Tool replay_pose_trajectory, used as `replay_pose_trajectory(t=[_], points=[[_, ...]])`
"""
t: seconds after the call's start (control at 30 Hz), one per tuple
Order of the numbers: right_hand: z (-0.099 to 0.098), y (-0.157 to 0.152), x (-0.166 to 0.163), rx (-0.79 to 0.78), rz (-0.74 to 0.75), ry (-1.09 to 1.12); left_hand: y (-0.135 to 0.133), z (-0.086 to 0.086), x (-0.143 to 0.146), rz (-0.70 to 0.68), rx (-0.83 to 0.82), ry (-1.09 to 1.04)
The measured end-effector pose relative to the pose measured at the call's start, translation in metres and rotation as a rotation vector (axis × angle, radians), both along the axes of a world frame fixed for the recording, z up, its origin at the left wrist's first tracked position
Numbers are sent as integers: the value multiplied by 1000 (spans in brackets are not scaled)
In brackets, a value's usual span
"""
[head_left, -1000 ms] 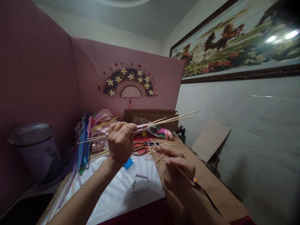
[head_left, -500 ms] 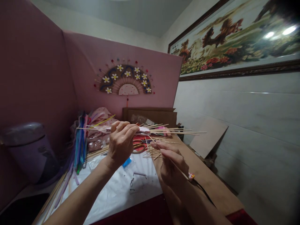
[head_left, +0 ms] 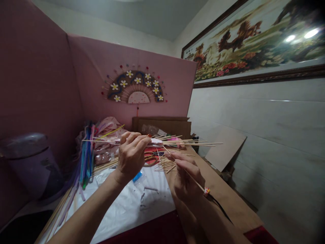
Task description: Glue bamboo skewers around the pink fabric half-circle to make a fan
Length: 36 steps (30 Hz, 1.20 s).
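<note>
Before a pink partition (head_left: 88,67) hung with a flowered fan (head_left: 138,98), a crafter's left hand (head_left: 132,152) grips a pale piece (head_left: 156,141) bristling with thin sticks (head_left: 193,142), raised above the cluttered table, while the right hand (head_left: 188,174) pinches a single stick (head_left: 195,181), its tip close to the piece's edge; contact cannot be told. A crooked push could snap the stick or tear the piece; a slack left grip could let the bundle twist.

two hands (head_left: 132,154), one fan (head_left: 138,97), ten white flowers (head_left: 137,80), one framed picture (head_left: 243,47)
</note>
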State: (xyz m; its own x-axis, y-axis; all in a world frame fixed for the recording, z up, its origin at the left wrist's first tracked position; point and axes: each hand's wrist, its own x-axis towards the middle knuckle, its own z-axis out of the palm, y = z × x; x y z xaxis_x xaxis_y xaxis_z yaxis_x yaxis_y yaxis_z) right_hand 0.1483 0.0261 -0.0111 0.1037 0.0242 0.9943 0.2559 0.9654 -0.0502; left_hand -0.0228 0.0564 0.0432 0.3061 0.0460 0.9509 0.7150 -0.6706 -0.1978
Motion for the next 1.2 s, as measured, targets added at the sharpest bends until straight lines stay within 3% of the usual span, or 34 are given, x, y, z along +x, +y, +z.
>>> replay_pose_trajectory(t=[0.4, 0.73, 0.97, 1.2], points=[[2, -1, -8, -148, 75, 237, -1, 1, 1, -57, -44, -67], [2, -3, -16, -352, 279, 431, -3, 3, 2, -81, -62, -91], [-1, -3, -16, -288, 234, 358, -2, 2, 2, -118, -123, -202], [1, -2, -18, -295, 305, 353, -2, 2, 3, -134, -153, -299]])
